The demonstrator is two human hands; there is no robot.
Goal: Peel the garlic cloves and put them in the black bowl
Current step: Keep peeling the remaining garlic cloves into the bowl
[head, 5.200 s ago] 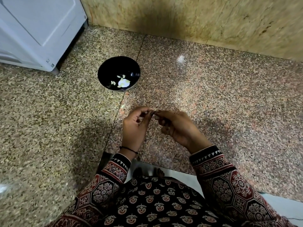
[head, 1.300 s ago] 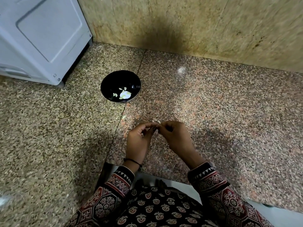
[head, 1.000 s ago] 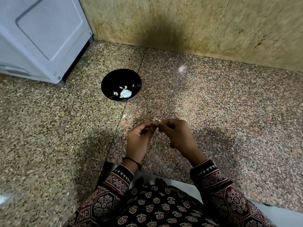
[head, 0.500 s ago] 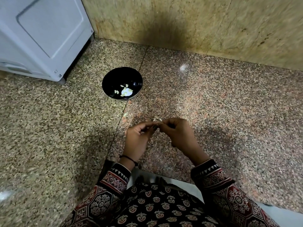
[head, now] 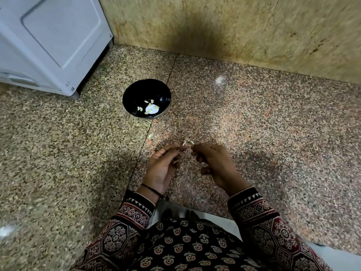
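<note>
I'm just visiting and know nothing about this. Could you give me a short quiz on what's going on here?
1. Fill in: the left hand and right hand pinch one garlic ___.
2. True or false: the bowl is empty.
3. The bowl stands: A) on the lap; B) on the floor near the appliance; C) against the wall.
Key: 1 clove; 2 false, peeled cloves lie inside; 3 B.
</note>
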